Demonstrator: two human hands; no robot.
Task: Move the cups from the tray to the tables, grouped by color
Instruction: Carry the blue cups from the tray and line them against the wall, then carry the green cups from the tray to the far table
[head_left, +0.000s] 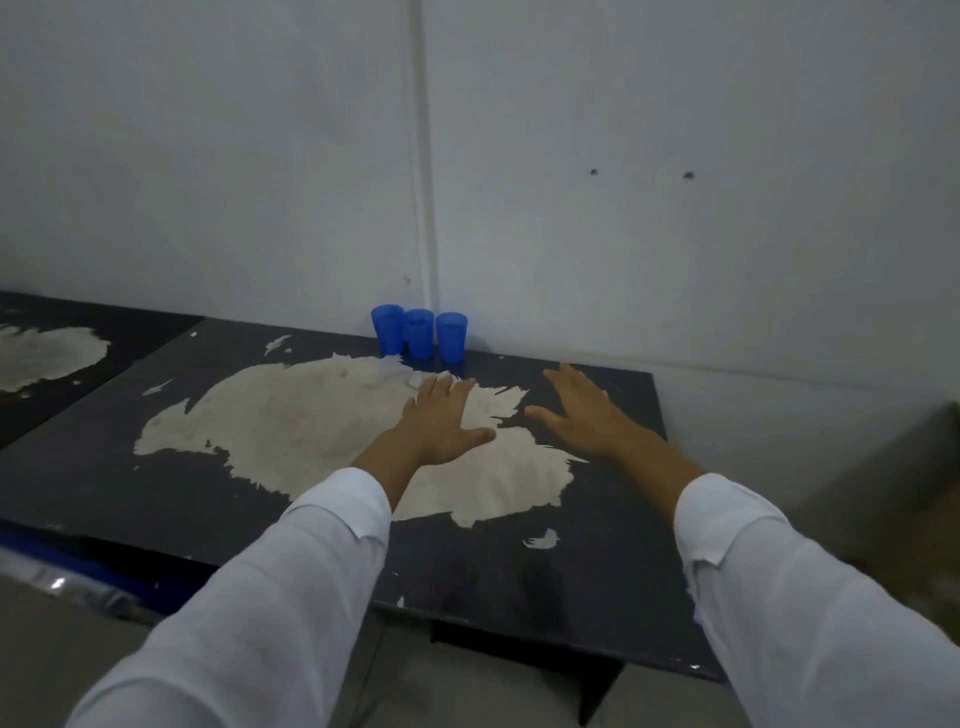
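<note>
Two white sleeves, the left sleeve and the right sleeve, reach in from six o'clock; beyond them both hands lie palm down over the desk. The left hand has its fingers straight and its thumb spread toward three o'clock; the right hand is likewise flat and spread; neither holds anything. Whether the palms touch the top or hover just above it I cannot tell.

At twelve o'clock from the left hand, three blue cups stand upright in a close row at the far edge, just before the wall; the two on the left overlap in this view, so contact between them is unsure; the third stands just beside. A big pale worn patch covers the middle of the dark top; a second desk adjoins at ten o'clock. The tray is not in view.

By my reading the blue group is set down and the empty hands are free for the next fetch. To do that well, draw both hands back toward six o'clock, low and straight, clear of the row, since light plastic cups would likely tip at a brush of the fingertips; bring any more blue ones to the same far edge, lowering them beside the row rather than pushing into it; take other colours to the desk at ten o'clock, so the groups sit well apart.
</note>
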